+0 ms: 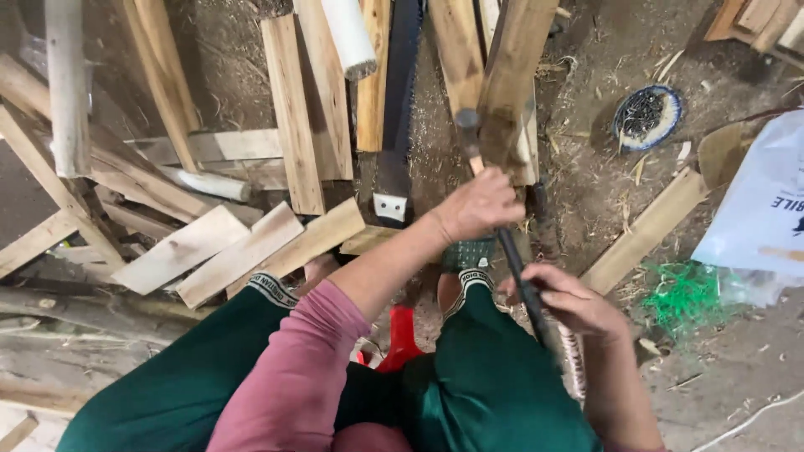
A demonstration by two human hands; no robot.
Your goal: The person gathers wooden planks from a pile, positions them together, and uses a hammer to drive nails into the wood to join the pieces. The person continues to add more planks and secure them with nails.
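My left hand reaches forward from a pink sleeve and is closed around the shaft of a hammer, just below its dark head. The head rests against an upright weathered wooden plank. My right hand grips the hammer's black lower handle near my right knee. The shaft is hidden where it passes through the left hand. I cannot tell whether the left hand also touches the plank's lower end.
Loose boards lie heaped at the left and centre. A long black saw and a white pipe lie among them. A blue-rimmed bowl of nails, a white bag and green netting sit on the dirt floor at the right. My knees are in green trousers.
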